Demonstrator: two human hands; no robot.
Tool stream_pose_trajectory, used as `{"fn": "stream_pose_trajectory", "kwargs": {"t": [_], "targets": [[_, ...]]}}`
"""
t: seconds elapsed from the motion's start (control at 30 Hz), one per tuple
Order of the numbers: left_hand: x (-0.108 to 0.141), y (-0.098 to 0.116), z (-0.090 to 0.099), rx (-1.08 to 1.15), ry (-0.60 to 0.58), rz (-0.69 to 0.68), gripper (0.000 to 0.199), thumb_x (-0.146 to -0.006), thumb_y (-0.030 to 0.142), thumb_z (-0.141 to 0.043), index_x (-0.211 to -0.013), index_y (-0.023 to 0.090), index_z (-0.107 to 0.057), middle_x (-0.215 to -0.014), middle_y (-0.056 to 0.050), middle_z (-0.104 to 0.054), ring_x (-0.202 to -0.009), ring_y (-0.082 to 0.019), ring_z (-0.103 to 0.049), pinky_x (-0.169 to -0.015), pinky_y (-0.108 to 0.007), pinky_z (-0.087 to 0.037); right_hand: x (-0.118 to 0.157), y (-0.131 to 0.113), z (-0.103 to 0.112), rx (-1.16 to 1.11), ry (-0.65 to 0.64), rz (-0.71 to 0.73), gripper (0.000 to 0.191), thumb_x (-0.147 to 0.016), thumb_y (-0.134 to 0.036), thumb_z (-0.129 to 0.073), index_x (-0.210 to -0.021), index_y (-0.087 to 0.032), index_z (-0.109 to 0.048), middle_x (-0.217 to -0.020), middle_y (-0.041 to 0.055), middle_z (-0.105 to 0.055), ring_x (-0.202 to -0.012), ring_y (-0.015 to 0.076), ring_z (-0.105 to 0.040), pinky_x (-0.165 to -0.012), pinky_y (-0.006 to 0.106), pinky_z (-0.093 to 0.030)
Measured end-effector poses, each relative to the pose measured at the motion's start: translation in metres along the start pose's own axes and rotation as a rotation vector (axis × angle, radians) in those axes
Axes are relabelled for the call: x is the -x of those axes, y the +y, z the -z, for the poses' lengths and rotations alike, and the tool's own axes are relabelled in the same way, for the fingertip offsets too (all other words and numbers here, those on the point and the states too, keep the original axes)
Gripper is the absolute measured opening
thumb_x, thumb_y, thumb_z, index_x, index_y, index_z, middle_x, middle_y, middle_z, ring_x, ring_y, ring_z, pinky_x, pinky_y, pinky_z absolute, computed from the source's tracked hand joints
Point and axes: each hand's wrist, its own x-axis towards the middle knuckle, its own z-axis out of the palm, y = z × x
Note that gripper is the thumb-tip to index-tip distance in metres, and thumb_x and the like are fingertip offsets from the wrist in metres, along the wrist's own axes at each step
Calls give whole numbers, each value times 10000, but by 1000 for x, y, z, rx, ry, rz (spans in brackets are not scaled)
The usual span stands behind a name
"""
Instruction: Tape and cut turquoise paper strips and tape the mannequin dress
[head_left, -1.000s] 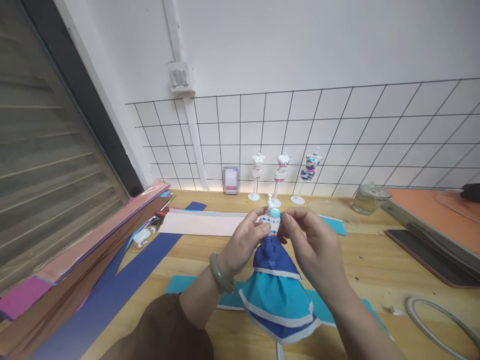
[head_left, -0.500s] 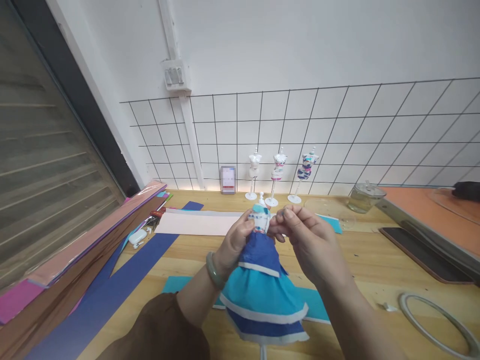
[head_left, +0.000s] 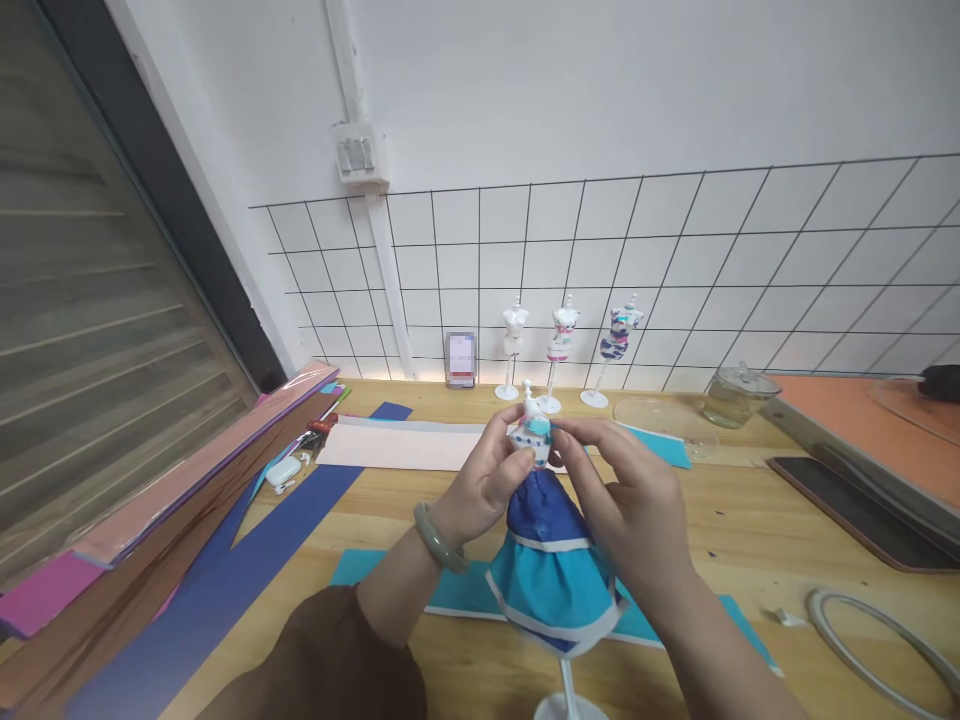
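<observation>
A small white dress form (head_left: 534, 440) stands tilted over the table, wearing a tiered paper skirt (head_left: 551, 585) in dark blue and turquoise with white edging. Bits of turquoise and blue cover parts of its chest. My left hand (head_left: 491, 475), with a green bangle on the wrist, is closed round the form's torso, thumb across the front. At the form's other side my right hand (head_left: 626, 490) has thumb and forefinger pinched by the chest; whatever small thing they hold is hidden. Below the skirt, the stand and part of its round white base (head_left: 570, 706) show.
Three more dress forms (head_left: 559, 335) stand by the wall, near a phone (head_left: 461, 360). Pale pink paper (head_left: 397, 443), dark blue strips (head_left: 247, 575) and turquoise strips (head_left: 457, 590) lie about. To the right are a glass cup (head_left: 739, 397), a dark tray (head_left: 855, 512) and a tape ring (head_left: 825, 625).
The dress form has turned and tilted, its base swinging rightward into view. My left hand has shifted slightly right, and my right fingers have come in against the chest.
</observation>
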Motion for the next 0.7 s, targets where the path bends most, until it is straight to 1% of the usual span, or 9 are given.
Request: {"fn": "stream_pose_trajectory", "kwargs": {"t": [0.13,0.2,0.27,0.3,0.37,0.43,0.5,0.6,0.7], "targets": [[0,-1,-1,-30,-26,-17,481,-809,326,-533,-1238,193,-360,-1096,-86,-551,-961,-196,-534,-814,-303,-407,2,4,-2,122,28,104,99,-835,-168,-498,-883,-202,-577,-810,51,-642,-758,176,-583,-683,315,-447],[1,-1,-1,-54,-6,-16,482,-809,328,-535,-1238,198,-358,-1074,-76,-554,-945,-188,-531,-805,-297,-405,2,4,-3,175,34,121,92,-833,-171,-498,-878,-196,-573,-802,54,-643,-746,176,-578,-681,319,-439],[1,-1,-1,-73,14,-8,480,-804,333,-541,-1234,206,-367,-1053,-68,-562,-925,-183,-533,-792,-291,-405,2,4,-2,180,43,99,91,-838,-189,-484,-849,-196,-574,-781,50,-640,-728,171,-576,-669,311,-436],[2,-1,-1,-76,15,-6,477,-803,334,-542,-1231,207,-373,-1053,-67,-565,-923,-184,-534,-793,-292,-404,2,3,-2,152,43,60,103,-843,-202,-475,-827,-198,-576,-765,45,-635,-717,166,-575,-659,304,-438],[2,0,-1,-67,0,-6,466,-807,337,-535,-1227,200,-385,-1061,-75,-569,-926,-190,-541,-803,-300,-405,1,1,0,34,21,-67,134,-850,-236,-467,-786,-198,-579,-739,36,-622,-698,158,-575,-638,290,-447],[2,1,-1,-48,-17,-4,452,-811,341,-526,-1219,193,-401,-1050,-82,-580,-917,-196,-553,-808,-312,-411,0,0,0,-134,-21,-213,158,-848,-276,-478,-759,-195,-580,-716,28,-610,-680,154,-572,-618,282,-462],[3,2,-1,-24,-21,9,436,-813,345,-519,-1210,192,-421,-1016,-80,-595,-888,-195,-566,-790,-313,-423,-2,-2,1,-312,-60,-331,166,-839,-303,-499,-757,-189,-586,-686,20,-600,-652,146,-567,-595,271,-474],[3,5,-2,6,-11,22,414,-811,343,-518,-1188,181,-458,-951,-70,-609,-851,-188,-575,-768,-304,-436,-5,-2,2,-517,-75,-428,170,-819,-316,-537,-739,-178,-596,-648,14,-600,-603,130,-554,-562,259,-479],[3,5,-3,40,-14,55,425,-799,362,-523,-1174,165,-479,-901,-72,-618,-800,-190,-582,-748,-315,-446,-8,-2,5,-621,-83,-457,188,-811,-320,-549,-708,-170,-597,-653,27,-615,-580,131,-552,-527,267,-474]]}}
